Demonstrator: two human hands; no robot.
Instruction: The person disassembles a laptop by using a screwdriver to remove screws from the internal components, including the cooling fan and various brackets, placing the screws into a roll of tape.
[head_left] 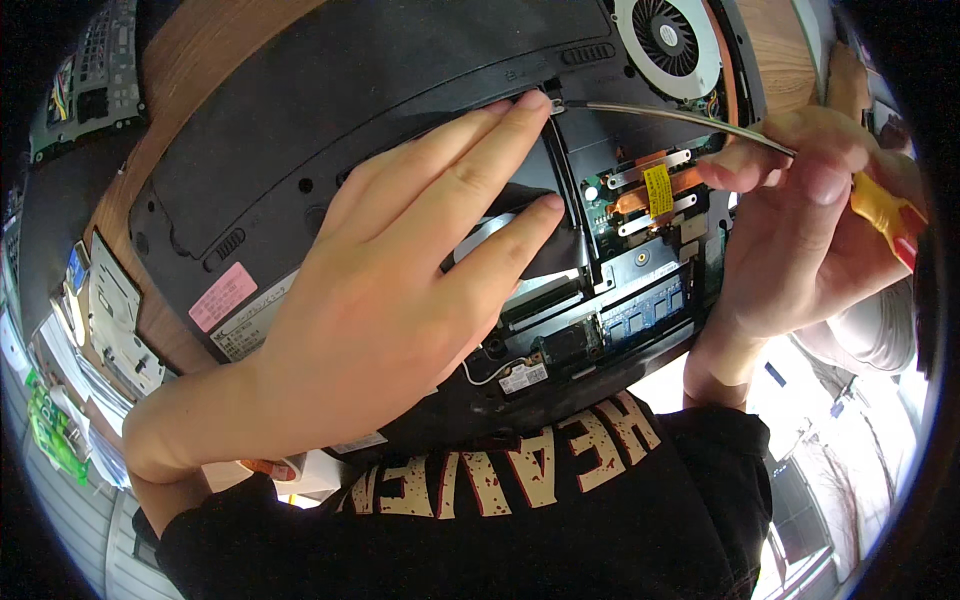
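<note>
Laptop [260, 150] (printed pink label [223, 297]) under spread left hand [390, 270]; right hand [810, 210] grips screwdriver [740, 131].

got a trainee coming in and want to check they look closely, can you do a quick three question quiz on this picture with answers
1. Which hand holds the screwdriver, and which hand's fingertips are beside its tip?
2. True or false: the round fan in the laptop is hidden under a cover.
3. What colour is the small label by the copper-coloured pipe?
a) green
b) yellow
c) white

Key
1. The right hand holds it; the left hand has its fingertips beside the tip.
2. False: its blades are in plain view.
3. b) yellow
</note>
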